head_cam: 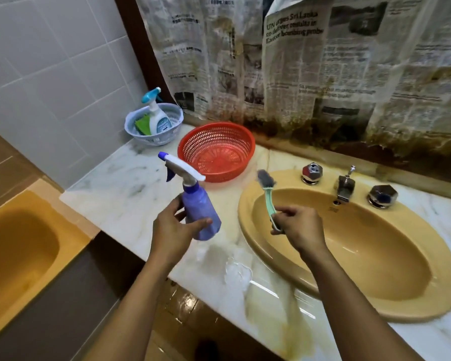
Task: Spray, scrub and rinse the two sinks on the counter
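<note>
— While the marble counter [130,188] fills the view, where does the sink [375,246] sit?
— Sunk in its right part, yellow and oval, with a faucet [345,187] at its back.
— And the spray bottle [199,212]?
— Tilted above the counter, just left of the sink. The person's left hand [171,226] wraps its lower body, thumb across the front and fingers behind.
— The brush [267,194]?
— Its green handle's lower end is pinched in the curled fingers of the right hand [301,225], with the grey bristles up over the sink's left rim.

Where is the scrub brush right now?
Head view, centre: the right hand grips the brush above the sink rim, bristles up, near the red basket.
</note>
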Demonstrator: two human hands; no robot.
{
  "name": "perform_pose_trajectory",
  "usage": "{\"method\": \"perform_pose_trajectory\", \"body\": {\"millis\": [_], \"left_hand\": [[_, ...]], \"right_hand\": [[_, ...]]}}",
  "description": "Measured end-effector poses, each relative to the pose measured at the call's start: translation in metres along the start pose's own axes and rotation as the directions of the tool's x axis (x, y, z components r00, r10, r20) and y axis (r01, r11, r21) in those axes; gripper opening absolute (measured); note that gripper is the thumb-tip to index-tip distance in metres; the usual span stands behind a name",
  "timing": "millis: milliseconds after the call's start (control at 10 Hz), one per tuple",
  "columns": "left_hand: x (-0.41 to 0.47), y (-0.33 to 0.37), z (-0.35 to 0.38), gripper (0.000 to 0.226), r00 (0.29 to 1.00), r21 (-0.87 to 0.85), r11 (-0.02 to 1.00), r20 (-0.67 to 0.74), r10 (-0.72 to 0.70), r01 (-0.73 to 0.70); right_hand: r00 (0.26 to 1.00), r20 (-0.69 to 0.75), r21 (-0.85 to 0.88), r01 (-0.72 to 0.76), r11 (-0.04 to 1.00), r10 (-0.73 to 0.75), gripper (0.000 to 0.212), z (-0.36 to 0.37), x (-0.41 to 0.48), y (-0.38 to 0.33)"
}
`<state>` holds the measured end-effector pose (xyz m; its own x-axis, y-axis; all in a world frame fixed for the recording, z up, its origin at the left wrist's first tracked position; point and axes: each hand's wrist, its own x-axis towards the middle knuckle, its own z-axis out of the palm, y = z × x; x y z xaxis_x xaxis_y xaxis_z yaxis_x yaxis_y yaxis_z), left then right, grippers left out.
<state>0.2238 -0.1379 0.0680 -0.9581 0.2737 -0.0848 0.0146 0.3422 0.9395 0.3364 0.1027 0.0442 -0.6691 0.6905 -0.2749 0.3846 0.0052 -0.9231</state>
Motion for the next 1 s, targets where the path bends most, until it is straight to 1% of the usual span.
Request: {"method": "perform_pose_trajectory", "body": {"millis": [100,300,400,500,600,700,800,900,1000], "left_hand": [[0.068,0.007,-0.011,0.068,0.998,0.000,0.999,0.022,0.052,-0.052],[0.212,0.015,-0.018,0.065,0.972,0.064,0.984,0.176,0.155,-0.169],[0.272,0.012,-0.011,0.078,0.954,0.084,0.977,0.249,0.170,-0.196],[0.314,0.006,0.002,0.075,0.947,0.093,0.979,0.287,0.148,-0.181],[0.335,-0.001,0.017,0.065,0.952,0.135,0.979,0.285,0.107,-0.151],[0.347,-0.018,0.028,0.059,0.941,0.190,0.968,0.322,0.099,-0.166],[0.347,-0.024,0.033,0.060,0.926,0.254,0.950,0.369,0.081,-0.184],[0.344,-0.022,0.032,0.062,0.916,0.306,0.925,0.391,0.092,-0.224],[0.330,-0.021,0.019,0.057,0.946,0.381,0.891,0.295,0.135,-0.246]], "right_hand": [[1.000,-0.022,-0.058,0.016,0.998,-0.017,0.023,0.043,0.040,-0.030],[0.996,-0.080,-0.139,-0.035,0.990,0.024,0.015,0.116,0.127,-0.083],[0.985,-0.155,-0.165,-0.095,0.982,0.069,0.016,0.140,0.171,-0.095],[0.963,-0.243,-0.201,-0.167,0.965,0.116,0.011,0.158,0.215,-0.094],[0.935,-0.297,-0.164,-0.251,0.954,0.194,0.017,0.174,0.252,-0.086],[0.929,-0.343,-0.264,-0.234,0.936,0.135,0.027,0.184,0.263,-0.092],[0.931,-0.349,-0.321,-0.226,0.920,0.107,0.035,0.186,0.260,-0.099],[0.961,-0.260,-0.338,-0.180,0.924,0.092,0.028,0.182,0.245,-0.101],[0.975,-0.215,-0.270,-0.122,0.955,0.064,0.015,0.169,0.219,-0.098]]}}
